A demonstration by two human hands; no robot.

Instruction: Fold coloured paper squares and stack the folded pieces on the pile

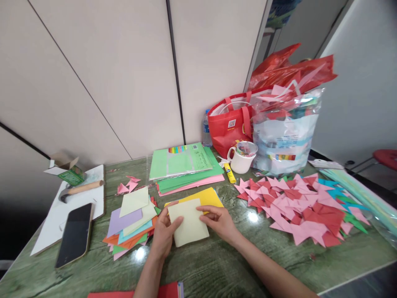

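Observation:
A pale yellow paper square (190,224) lies on the green table (217,265), over a deeper yellow sheet (207,196). My left hand (163,234) grips the square's left edge, thumb on top and fingers curled. From the right, my right hand (219,221) pinches its right edge with the fingertips. A loose fan of coloured paper squares (132,223) lies just left of my left hand.
A heap of folded pink, red and teal paper pieces (302,207) covers the right side. Behind are a stack of green and pink paper (182,167), a glue stick (230,173), a white mug (243,157), a red bag (231,124) and a plastic bag (283,132). A phone (75,234) and a hammer (80,189) lie at the left.

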